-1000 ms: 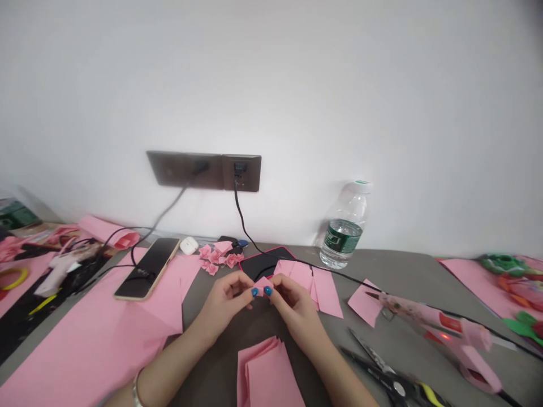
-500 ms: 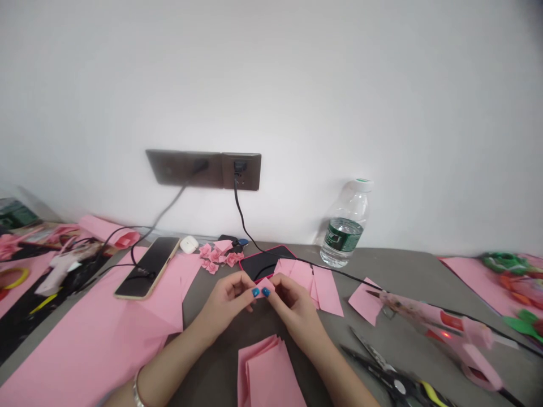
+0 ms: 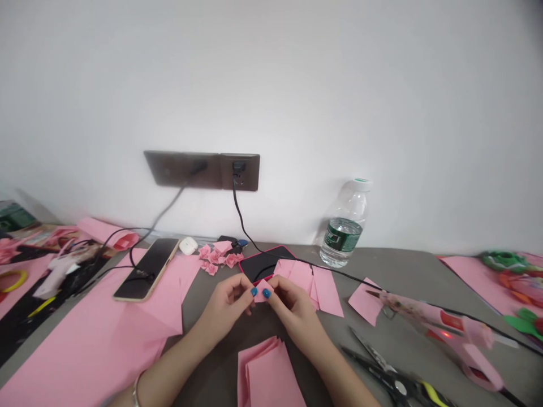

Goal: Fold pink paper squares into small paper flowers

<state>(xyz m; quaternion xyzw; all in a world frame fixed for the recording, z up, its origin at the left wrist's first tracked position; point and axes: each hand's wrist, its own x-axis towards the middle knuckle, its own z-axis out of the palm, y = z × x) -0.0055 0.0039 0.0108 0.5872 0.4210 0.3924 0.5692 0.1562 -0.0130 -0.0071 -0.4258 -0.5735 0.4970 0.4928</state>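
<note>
Between both thumbs and fingers I pinch a small folded piece of pink paper [image 3: 263, 287]. My left hand [image 3: 231, 299] grips its left side and my right hand [image 3: 292, 305] its right side. Below them lies a stack of folded pink paper [image 3: 271, 376]. Just beyond my right hand are cut pink paper pieces [image 3: 326, 288], and behind the hands a red-edged phone [image 3: 265, 263] lies flat. Several small pink paper flowers [image 3: 212, 260] sit beyond my left hand. The undersides of my fingers are hidden.
At right lie a pink glue gun [image 3: 449, 328] with a lit red light, and black-and-yellow scissors [image 3: 394, 379]. A water bottle [image 3: 343, 232] stands by the wall. Large pink sheets [image 3: 106, 339] and a charging phone [image 3: 148, 268] are at left. A black cable [image 3: 297, 260] crosses the table.
My thumbs have shifted slightly apart on the small pink paper, showing a little more of it. Both hands stay in nearly the same place.
</note>
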